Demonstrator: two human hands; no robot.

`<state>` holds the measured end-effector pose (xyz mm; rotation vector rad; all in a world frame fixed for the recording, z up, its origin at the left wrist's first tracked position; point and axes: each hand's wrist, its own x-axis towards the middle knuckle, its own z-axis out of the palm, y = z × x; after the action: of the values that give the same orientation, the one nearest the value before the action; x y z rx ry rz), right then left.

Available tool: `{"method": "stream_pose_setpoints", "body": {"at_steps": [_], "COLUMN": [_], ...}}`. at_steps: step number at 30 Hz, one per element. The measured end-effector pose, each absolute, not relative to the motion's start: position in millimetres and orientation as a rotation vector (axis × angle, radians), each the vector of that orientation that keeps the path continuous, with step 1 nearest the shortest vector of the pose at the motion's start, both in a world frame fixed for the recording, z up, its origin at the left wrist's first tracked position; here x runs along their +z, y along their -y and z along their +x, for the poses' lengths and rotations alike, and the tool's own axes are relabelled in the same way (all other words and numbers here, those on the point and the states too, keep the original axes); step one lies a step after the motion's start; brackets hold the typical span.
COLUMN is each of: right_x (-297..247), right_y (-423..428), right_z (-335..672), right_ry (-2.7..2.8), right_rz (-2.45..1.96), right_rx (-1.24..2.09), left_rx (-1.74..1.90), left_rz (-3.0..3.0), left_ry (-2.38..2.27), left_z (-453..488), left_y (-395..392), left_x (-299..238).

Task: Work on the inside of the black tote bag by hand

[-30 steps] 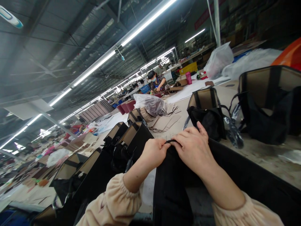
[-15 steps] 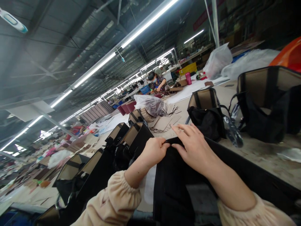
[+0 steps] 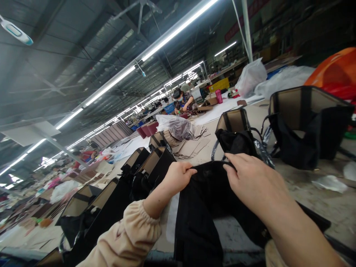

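Both my hands are on a black fabric bag piece [image 3: 198,211] that hangs over the near edge of the table. My left hand [image 3: 178,177] pinches its top edge at the left corner, thumb against the fingers. Further right along the same edge, my right hand [image 3: 250,176] grips the fabric between thumb and fingers; its fingertips curl over the far side and are partly hidden. Just beyond my right hand stands a small black bag [image 3: 233,129] with a tan inside. The lower part of the piece drops out of view.
More black bags with tan insides stand at left [image 3: 154,163] and right [image 3: 303,126]. Tan board pieces [image 3: 191,146] and a clear plastic bag [image 3: 176,126] lie ahead on the table [image 3: 300,189]. A co-worker [image 3: 183,102] sits further back.
My right hand has slid right along the top edge, away from my left hand, which keeps its pinch. More of the edge now shows between them. The view has shifted slightly.
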<state>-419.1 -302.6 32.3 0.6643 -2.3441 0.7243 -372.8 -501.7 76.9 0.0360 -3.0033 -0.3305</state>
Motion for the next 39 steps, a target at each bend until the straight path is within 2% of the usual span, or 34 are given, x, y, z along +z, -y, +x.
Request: {"method": "stream_pose_setpoints", "body": {"at_steps": [11, 17, 19, 23, 25, 27, 31, 33, 36, 39], "right_x": [32.2, 29.2, 27.4, 21.3, 19.3, 19.4, 23.2, 24.6, 25.0, 24.8], "right_y": [310.1, 323.5, 325.6, 328.7, 329.5, 330.2, 331.4, 331.4, 329.0, 324.3], "right_z": [-416.8, -422.8, -426.7, -433.4, -434.3, -432.9, -427.9, -426.9, -427.7, -427.7], "right_ry": [2.385, 2.382, 2.362, 2.296, 2.271, 2.266, 2.31, 2.328, 2.333, 2.352], "right_rz": [0.749, 0.739, 0.746, 0.761, 0.763, 0.759, 0.75, 0.746, 0.793, 0.806], "right_rx": [0.591, 0.505, 0.517, 0.559, 0.572, 0.577, 0.553, 0.539, 0.538, 0.554], "left_rx": [-0.301, -0.449, -0.617, -1.314, -1.466, -1.305, -0.449, -0.152, -0.003, -0.026], "left_rz": [0.056, 0.062, 0.111, 0.457, 0.636, 0.61, 0.248, 0.173, 0.177, 0.191], "left_ry": [2.966, 2.95, 2.979, 2.907, 2.838, 2.913, 3.078, 3.051, 3.049, 3.1], "left_z": [-370.8, -369.9, -367.3, -357.7, -351.9, -347.1, -344.7, -347.1, -351.4, -354.3], "left_y": [493.7, 495.0, 501.4, 519.8, 525.0, 523.7, 508.8, 503.1, 502.0, 504.5], "left_x": [74.1, 75.2, 78.1, 85.3, 87.9, 89.4, 89.2, 87.6, 86.1, 88.2]}}
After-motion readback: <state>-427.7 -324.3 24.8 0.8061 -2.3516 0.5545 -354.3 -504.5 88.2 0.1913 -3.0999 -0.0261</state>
